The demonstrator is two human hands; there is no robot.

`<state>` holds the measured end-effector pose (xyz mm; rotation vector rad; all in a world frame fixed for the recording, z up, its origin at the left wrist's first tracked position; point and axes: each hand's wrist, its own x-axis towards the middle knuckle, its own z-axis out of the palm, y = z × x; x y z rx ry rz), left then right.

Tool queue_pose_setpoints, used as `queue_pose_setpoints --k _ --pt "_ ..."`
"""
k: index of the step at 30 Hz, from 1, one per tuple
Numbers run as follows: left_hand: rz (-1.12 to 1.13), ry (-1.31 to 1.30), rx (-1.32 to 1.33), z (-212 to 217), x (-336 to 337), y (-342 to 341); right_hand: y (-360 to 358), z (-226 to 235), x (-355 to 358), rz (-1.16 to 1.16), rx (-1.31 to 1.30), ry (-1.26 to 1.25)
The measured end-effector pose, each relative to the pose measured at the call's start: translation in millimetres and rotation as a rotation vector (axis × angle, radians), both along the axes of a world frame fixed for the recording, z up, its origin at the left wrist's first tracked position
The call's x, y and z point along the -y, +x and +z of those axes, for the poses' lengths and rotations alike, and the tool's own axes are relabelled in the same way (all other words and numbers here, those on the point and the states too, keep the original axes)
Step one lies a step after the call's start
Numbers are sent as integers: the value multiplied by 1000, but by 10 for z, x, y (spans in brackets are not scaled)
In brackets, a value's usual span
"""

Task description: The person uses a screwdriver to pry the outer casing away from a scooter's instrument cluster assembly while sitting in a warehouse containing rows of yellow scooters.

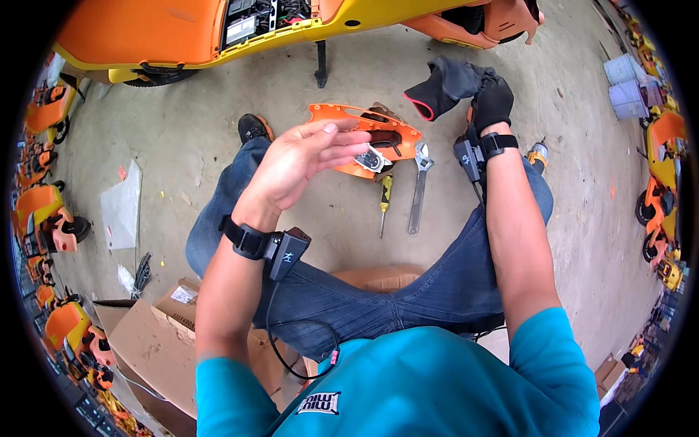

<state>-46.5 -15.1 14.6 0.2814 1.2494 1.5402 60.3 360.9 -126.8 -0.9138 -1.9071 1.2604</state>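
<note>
A: Boxes first. What do they hold?

B: Cardboard boxes sit at the lower left beside the person's seat. Flaps stand open; contents cannot be made out. Two pale tubs stand at the upper right; their insides are hidden.

A: Hand status?

B: Left hand is bare, raised flat, fingers released and straight, grasping nothing. Right hand wears a black glove and is clenched on a second black glove with red trim, held up above the right knee.

A: Items below the hands?

B: An orange panel lies on the floor between the knees. A wrench and a screwdriver lie just beside its near edge, apart from each other. A drill lies by the right thigh.

A: Room for moving?

B: Open concrete floor lies left of the panel. An orange and yellow vehicle body bounds the far edge. Orange parts line both side edges.

A: Surface?

B: Grey concrete, stained, with a clear plastic sheet at the left.
</note>
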Motion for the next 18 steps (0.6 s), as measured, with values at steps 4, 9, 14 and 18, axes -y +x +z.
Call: queue_pose_setpoints --k 4,9,14,18 --pt "96 -215 -522 -114 -87 -99 37 589 439 553 -12 36" --pt "-95 -355 -729 -231 -335 138 2 1336 999 887 -102 685" --pt "-172 -14 -298 -367 -346 56 101 1161 949 786 -221 296" --pt "-175 22 -133 -385 -401 9 69 1117 817 721 -412 -627"
